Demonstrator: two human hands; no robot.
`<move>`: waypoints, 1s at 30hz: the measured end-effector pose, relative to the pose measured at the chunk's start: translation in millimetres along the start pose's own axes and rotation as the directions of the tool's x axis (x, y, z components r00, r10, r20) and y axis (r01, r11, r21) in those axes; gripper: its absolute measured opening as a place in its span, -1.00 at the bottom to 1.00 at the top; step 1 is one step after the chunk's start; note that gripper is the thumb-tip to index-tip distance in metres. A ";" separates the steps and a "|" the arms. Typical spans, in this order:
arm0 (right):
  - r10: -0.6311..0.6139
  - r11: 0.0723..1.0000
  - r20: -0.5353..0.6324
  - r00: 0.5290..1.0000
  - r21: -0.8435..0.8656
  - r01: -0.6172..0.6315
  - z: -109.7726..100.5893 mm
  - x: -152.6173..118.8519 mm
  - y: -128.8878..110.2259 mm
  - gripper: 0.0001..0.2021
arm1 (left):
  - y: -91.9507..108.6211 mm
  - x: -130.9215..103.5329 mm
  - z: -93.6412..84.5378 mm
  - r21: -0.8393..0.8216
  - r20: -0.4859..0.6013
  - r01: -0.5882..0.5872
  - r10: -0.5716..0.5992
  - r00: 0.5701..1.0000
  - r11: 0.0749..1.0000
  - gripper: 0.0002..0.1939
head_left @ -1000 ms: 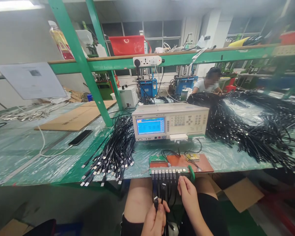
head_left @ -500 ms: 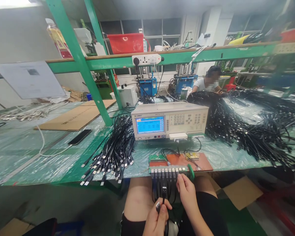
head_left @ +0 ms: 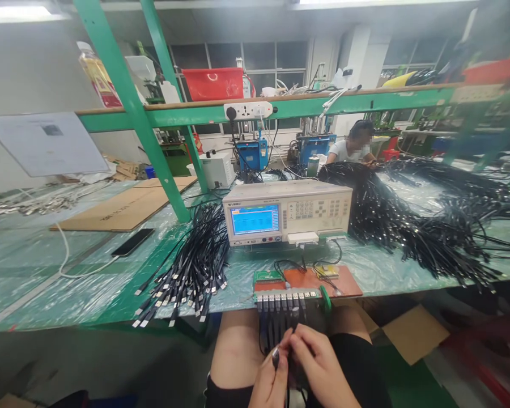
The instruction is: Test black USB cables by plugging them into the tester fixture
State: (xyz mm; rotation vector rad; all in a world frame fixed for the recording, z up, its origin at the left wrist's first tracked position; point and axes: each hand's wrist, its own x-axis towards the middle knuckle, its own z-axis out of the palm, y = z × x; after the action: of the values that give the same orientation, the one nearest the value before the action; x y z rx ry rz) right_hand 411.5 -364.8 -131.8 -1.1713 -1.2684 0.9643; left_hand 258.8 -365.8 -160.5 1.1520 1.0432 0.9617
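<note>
Low in the head view, my left hand is closed around a black USB cable, whose metal-tipped plug pokes out above the fingers. My right hand meets it fingertip to fingertip, pinching a small black cable end that is mostly hidden. Just beyond both hands, a row of black USB plugs sits in the socket strip of a test board at the table edge. Their cables hang down over the edge. Behind the board stands a bench tester with a lit blue screen.
Loose black cables lie left of the tester, and a larger heap spreads on the right. A phone and cardboard rest farther left. A green shelf frame rises over the table. A person sits across.
My right hand has come away from the socket strip, down and left to my left hand. The USB plug upright above my left hand is now covered by fingers. The view has shifted slightly.
</note>
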 end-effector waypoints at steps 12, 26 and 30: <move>0.216 0.975 -0.425 0.879 0.148 -0.168 -16.8 7.5 85.4 -0.51 | 9.3 3.4 -1.1 -0.166 0.168 0.258 -0.231 0.958 0.952 -0.29; 0.155 0.988 -0.449 0.880 0.053 -0.147 -9.4 13.6 101.3 -0.52 | 9.4 4.4 1.6 -0.155 0.239 0.181 -0.141 0.961 0.971 -0.43; 0.153 0.988 -0.424 0.892 0.054 -0.144 -11.6 18.9 89.6 -0.50 | 0.1 9.9 0.3 -0.110 0.211 0.148 -0.122 0.970 0.983 -0.40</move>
State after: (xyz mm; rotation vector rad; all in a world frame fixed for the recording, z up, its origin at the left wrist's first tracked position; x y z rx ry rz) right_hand 432.2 -331.5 -215.3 -1.3893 -0.8228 0.7698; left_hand 261.5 -356.4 -161.7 1.0378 0.8717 0.7728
